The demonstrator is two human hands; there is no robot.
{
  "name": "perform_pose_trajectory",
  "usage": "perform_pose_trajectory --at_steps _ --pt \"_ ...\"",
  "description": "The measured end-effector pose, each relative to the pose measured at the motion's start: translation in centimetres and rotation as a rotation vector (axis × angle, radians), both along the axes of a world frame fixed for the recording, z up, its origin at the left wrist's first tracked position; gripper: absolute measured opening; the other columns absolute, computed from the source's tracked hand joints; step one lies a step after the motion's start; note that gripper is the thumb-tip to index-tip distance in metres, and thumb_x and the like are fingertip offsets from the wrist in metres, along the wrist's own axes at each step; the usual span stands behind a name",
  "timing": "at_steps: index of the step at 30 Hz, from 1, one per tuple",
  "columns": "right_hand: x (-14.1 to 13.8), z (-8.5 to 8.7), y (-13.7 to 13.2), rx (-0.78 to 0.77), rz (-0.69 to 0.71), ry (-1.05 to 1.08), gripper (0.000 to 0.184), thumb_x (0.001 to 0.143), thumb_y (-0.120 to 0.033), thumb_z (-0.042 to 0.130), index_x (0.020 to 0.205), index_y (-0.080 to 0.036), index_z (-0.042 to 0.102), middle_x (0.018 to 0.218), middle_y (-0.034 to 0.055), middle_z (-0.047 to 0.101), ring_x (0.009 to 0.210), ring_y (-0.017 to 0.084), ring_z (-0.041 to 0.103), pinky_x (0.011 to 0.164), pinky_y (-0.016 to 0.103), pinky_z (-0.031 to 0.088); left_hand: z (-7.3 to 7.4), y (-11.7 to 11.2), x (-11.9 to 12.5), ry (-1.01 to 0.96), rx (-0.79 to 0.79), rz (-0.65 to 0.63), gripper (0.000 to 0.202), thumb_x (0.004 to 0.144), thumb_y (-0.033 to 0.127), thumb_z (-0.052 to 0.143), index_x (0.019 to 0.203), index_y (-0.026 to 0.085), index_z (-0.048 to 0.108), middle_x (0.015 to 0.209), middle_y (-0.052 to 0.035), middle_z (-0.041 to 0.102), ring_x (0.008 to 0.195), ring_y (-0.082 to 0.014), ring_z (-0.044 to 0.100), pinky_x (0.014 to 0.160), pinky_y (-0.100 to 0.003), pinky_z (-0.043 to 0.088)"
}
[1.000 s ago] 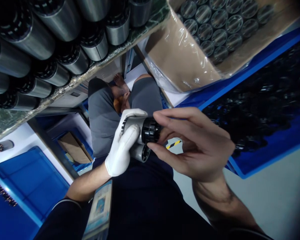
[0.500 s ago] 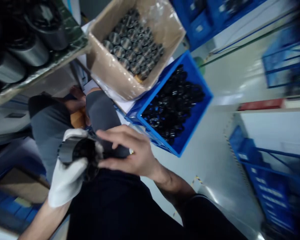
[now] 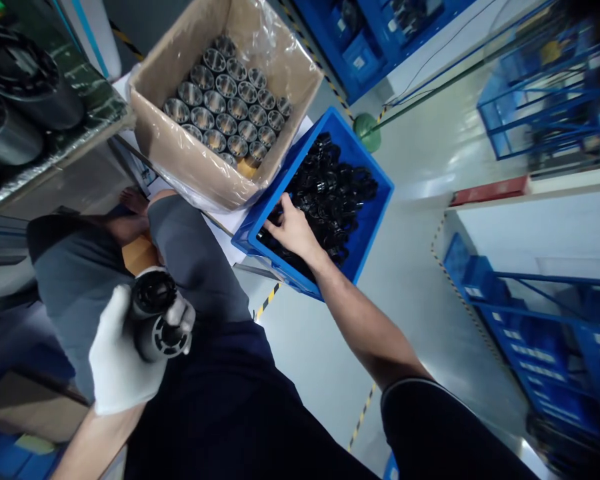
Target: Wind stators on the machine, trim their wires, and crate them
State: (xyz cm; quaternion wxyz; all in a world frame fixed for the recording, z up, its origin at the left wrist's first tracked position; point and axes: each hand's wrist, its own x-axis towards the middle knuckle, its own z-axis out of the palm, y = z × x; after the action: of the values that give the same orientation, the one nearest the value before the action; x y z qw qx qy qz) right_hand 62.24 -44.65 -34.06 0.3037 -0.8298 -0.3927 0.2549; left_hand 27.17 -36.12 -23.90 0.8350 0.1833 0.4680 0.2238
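Note:
My left hand [image 3: 127, 350], in a white glove, is closed around two grey metal cylinders. The upper cylinder [image 3: 145, 312] has a black plastic ring [image 3: 155, 292] at its end. The lower cylinder [image 3: 147, 340] shows a slotted, toothed end face turned toward the right. My bare right hand [image 3: 296, 232] is inside the near left corner of a blue crate [image 3: 375, 230], among many black plastic rings [image 3: 330, 190]. Its thumb and forefinger are apart, with dark parts between and below them. The other fingertips are hidden.
A cardboard box [image 3: 180, 150] lined with clear plastic holds rows of metal cylinders [image 3: 226, 125] beside the crate. Larger cylinders [image 3: 55, 100] stand on a green-topped bench [image 3: 97, 100] at upper left. Blue racks [image 3: 510, 320] line the right. A green post base [image 3: 367, 131] stands behind the crate.
My right hand has left the cylinder in my left hand and moved up and right into the blue crate. My left hand has turned, so both cylinders' ends now show.

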Motion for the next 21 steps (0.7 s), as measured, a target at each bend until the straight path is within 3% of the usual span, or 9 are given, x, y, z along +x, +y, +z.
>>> perform_pose_trajectory --at_steps 3,7,10,12,14,16,18,21 --pt "0.5 -0.4 -0.1 0.022 -0.017 0.078 0.030 0.088 -0.036 0.093 0.106 -0.022 0.074 0.107 0.0037 0.079 0.071 0.016 0.069 0.080 0.040 0.068 0.6 0.2 -0.3 -0.068 -0.011 -0.024 0.045 0.097 0.073 0.069 0.106 0.032 0.084 0.063 -0.0009 0.055 0.057 -0.0209 0.053 0.042 -0.031 0.042" --pt "1.7 0.2 -1.3 0.118 -0.112 0.145 0.039 0.084 -0.041 0.097 0.109 -0.021 0.075 0.084 -0.0025 0.074 0.080 0.019 0.076 0.083 0.039 0.069 1.3 0.6 -0.3 -0.005 0.073 0.053 0.047 0.095 0.076 0.070 0.101 0.030 0.080 0.062 0.0001 0.056 0.054 -0.0193 0.051 0.041 -0.030 0.038" --pt "1.9 1.9 -2.5 0.253 -0.233 0.119 0.046 0.076 -0.048 0.102 0.103 -0.024 0.073 0.080 -0.0033 0.074 0.084 0.021 0.079 0.085 0.038 0.069 1.1 0.7 -0.4 0.023 0.095 0.115 0.048 0.096 0.076 0.073 0.102 0.028 0.076 0.066 0.0004 0.061 0.057 -0.0197 0.056 0.041 -0.029 0.040" --pt "0.6 3.7 -3.1 0.350 -0.297 0.093 0.048 0.071 -0.049 0.105 0.097 -0.026 0.072 0.084 -0.0031 0.076 0.077 0.017 0.075 0.074 0.031 0.065 0.8 0.7 -0.6 0.006 0.112 0.130 0.049 0.097 0.075 0.075 0.105 0.027 0.076 0.072 -0.0007 0.069 0.064 -0.0215 0.066 0.043 -0.029 0.046" --pt "-2.4 6.0 -3.5 0.450 -0.300 0.084 0.048 0.066 -0.042 0.110 0.093 -0.026 0.073 0.082 -0.0054 0.074 0.066 0.012 0.066 0.060 0.024 0.056 0.7 0.6 -0.6 -0.014 0.129 0.149 0.048 0.100 0.073 0.075 0.109 0.026 0.076 0.083 -0.0017 0.078 0.071 -0.0218 0.074 0.046 -0.028 0.049" --pt "-7.1 8.4 -3.3 0.592 -0.191 0.083 0.043 0.066 -0.028 0.112 0.091 -0.027 0.077 0.077 -0.0069 0.071 0.057 0.010 0.058 0.050 0.022 0.050 0.8 0.6 -0.4 -0.028 0.131 0.161 0.046 0.101 0.070 0.076 0.116 0.026 0.075 0.096 -0.0024 0.085 0.076 -0.0217 0.079 0.052 -0.029 0.055" --pt "-12.3 10.5 -2.7 0.681 0.019 0.145 0.037 0.073 -0.017 0.108 0.094 -0.029 0.081 0.085 -0.0027 0.078 0.068 0.016 0.070 0.054 0.027 0.061 1.1 0.6 0.0 -0.043 0.140 0.161 0.046 0.100 0.068 0.078 0.122 0.027 0.073 0.106 -0.0038 0.088 0.081 -0.0234 0.083 0.062 -0.033 0.063" --pt "-18.8 12.5 -1.4 0.681 0.233 0.336 0.050 0.080 -0.008 0.102 0.123 -0.028 0.088 0.101 0.0017 0.085 0.078 0.019 0.078 0.059 0.029 0.070 1.8 0.6 0.6 -0.042 0.185 0.182 0.045 0.103 0.067 0.074 0.122 0.027 0.072 0.111 -0.0070 0.087 0.093 -0.0285 0.086 0.078 -0.041 0.071"
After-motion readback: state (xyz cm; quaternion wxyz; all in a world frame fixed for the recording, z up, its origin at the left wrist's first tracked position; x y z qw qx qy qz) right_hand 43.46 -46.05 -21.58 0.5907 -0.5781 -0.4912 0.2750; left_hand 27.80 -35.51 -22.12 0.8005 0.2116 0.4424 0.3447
